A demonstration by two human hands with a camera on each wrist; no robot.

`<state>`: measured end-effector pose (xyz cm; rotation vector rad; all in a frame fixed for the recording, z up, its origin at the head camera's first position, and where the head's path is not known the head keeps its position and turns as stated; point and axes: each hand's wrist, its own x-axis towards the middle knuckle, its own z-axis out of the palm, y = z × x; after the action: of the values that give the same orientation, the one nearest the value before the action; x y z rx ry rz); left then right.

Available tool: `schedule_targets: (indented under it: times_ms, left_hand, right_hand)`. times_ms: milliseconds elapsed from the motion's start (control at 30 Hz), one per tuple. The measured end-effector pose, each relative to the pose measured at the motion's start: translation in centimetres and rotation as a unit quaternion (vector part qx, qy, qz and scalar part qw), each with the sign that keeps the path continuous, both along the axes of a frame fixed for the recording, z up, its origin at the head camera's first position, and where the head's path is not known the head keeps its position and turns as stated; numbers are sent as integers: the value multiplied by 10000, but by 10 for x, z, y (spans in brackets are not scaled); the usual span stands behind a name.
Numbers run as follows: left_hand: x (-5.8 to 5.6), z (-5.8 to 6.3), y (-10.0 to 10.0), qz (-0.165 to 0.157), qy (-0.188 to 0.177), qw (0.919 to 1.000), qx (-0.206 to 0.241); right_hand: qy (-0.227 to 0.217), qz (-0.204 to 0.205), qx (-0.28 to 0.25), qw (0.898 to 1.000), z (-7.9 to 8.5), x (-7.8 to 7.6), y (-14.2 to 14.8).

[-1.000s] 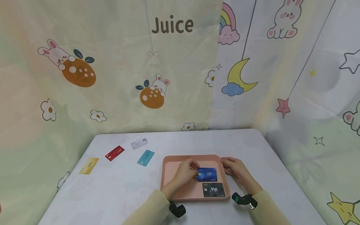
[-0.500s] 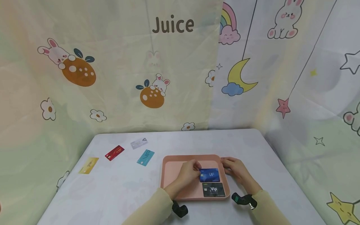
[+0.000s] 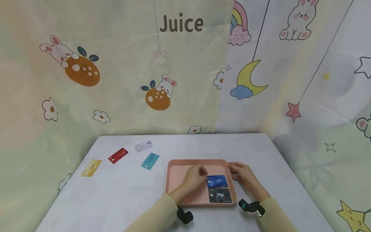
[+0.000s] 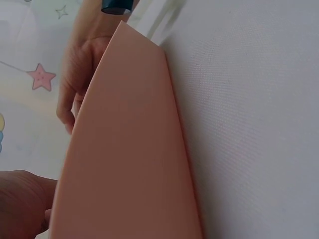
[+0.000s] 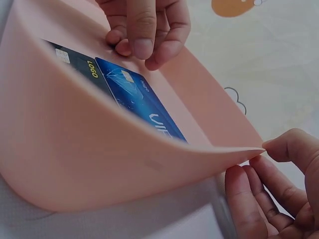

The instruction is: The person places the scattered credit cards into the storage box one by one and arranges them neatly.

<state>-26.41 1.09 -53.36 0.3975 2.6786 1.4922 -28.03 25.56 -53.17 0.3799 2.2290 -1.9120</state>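
In the head view a pink tray (image 3: 185, 163) lies on the white table. Inside it a blue VIP card (image 3: 217, 181) lies flat directly above a dark Vip card (image 3: 220, 195), their long edges side by side. My left hand (image 3: 193, 178) hovers over the tray at the blue card's left end, its fingers loosely curled. The right wrist view shows nothing between those fingertips (image 5: 143, 49), just off the card's chip end. With thumb and fingers my right hand (image 3: 243, 175) pinches the tray's upper right corner; the left wrist view mostly shows the tray's outer side (image 4: 124, 139).
Left of the tray lie a teal card (image 3: 150, 161), a pale silver card (image 3: 143, 146), a red card (image 3: 118, 156) and a yellow card (image 3: 91, 168). A printed cloth (image 3: 121, 71) hangs behind the table.
The blue card has slid a little right and toward me, up against the dark card. My left hand moved right with it, and its fingers have come off it. The right hand stays put.
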Motion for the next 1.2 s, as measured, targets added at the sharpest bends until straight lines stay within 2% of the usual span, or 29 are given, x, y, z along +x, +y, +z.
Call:
schedule_targets:
  times_ms: [333,667,900,1200]
  left_hand:
    - [2,4,-4,-75,-32,9999,110]
    - [3,8,-14,-72,-291,9990,334]
    - [3,17,-29,-42,42,9999,111]
    - [-2,26,-65,6,339,9994,-53]
  right_hand:
    - [-8,-8,-5,10000,0,-1,1]
    - [-85,0,125,9999,0,-2,1]
    - [-90,-25,157,9998,-1,-1,1]
    - [-103,-42,227,9997,-3,-1,1]
